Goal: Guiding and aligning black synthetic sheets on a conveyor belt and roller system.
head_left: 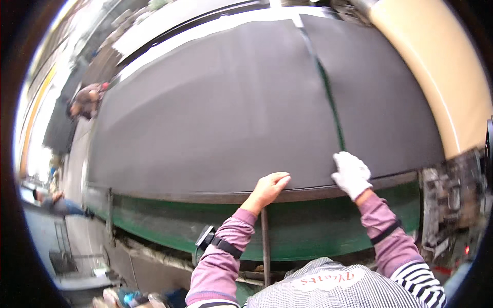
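A large dark grey sheet (205, 113) lies flat before me. To its right is a narrower dark sheet (380, 92), and a green strip (331, 100) shows in the gap between them. My left hand (268, 191), bare, is closed at the large sheet's near edge; its curled fingers hide whatever may be in them. My right hand (352, 175), in a white glove, rests at the near end of the gap with thumb and fingers apart. I see nothing held in it.
Below the sheets' near edge runs a green belt (308, 236) with a metal post (265, 246). A big cream roll (426, 66) stands at the right, above blurred machinery (452, 200). One person (87, 100) bends at the far left end; another person (59, 203) is farther off.
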Demonstrator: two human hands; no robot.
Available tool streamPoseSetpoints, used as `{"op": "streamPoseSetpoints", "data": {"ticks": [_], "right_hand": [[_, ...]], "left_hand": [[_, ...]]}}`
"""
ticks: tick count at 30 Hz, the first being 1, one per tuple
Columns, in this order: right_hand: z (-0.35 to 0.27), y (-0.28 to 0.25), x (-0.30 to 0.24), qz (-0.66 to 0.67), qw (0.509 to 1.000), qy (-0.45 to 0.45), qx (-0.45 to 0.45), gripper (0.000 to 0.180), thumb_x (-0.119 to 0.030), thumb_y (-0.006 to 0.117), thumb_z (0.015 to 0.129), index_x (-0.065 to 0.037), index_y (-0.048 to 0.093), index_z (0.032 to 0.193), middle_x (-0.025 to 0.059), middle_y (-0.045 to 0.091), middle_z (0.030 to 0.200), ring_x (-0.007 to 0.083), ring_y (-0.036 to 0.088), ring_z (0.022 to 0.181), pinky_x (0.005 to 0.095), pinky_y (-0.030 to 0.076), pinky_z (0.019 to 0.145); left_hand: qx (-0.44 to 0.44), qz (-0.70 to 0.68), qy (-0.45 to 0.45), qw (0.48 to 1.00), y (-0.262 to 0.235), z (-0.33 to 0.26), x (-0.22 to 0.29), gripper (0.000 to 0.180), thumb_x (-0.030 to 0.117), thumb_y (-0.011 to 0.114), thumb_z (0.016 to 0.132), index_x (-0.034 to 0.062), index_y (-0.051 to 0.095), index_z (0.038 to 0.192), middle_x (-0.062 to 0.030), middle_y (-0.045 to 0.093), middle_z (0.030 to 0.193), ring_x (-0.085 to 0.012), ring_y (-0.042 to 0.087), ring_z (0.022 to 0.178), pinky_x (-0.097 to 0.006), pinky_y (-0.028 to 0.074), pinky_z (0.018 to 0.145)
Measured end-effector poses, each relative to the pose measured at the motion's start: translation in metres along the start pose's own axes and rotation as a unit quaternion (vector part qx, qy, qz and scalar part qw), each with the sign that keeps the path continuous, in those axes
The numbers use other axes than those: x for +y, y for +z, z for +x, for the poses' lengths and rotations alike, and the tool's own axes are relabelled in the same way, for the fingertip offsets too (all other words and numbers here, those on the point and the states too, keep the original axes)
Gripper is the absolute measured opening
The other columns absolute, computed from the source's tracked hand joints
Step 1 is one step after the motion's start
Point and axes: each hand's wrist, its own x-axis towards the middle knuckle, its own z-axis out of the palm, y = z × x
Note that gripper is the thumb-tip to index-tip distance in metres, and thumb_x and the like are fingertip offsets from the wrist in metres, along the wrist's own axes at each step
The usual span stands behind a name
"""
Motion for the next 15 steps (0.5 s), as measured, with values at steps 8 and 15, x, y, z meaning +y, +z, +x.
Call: {"op": "streamPoseSetpoints", "data": {"ticks": [8,15], "right_hand": [[-0.019,-0.008,0.130,-0.057,0.990,0.121,-0.049,0.062,-0.006,0.068,0.070,-0.008,0.049,0.129,0.0144,0.055,0.125,0.0323,0.054,0.115,0.0395,0.045,0.098],[-0.014,-0.021,0.172,-0.171,0.966,0.153,0.119,0.018,-0.024,0.059,0.080,-0.008,0.066,0.084,0.0137,0.065,0.074,0.0320,0.067,0.067,0.0439,0.054,0.058]], "left_hand": [[0.321,0.419,-0.221,0.820,-0.154,-0.058,-0.102,0.041,0.043,0.060,0.083,0.0035,0.063,0.093,-0.0164,0.061,0.095,-0.0350,0.057,0.098,-0.045,0.046,0.088],[0.182,0.359,-0.028,0.915,-0.078,-0.035,-0.068,0.032,0.031,0.064,0.083,-0.0013,0.067,0.082,-0.0169,0.065,0.089,-0.0352,0.061,0.090,-0.044,0.049,0.081]]}}
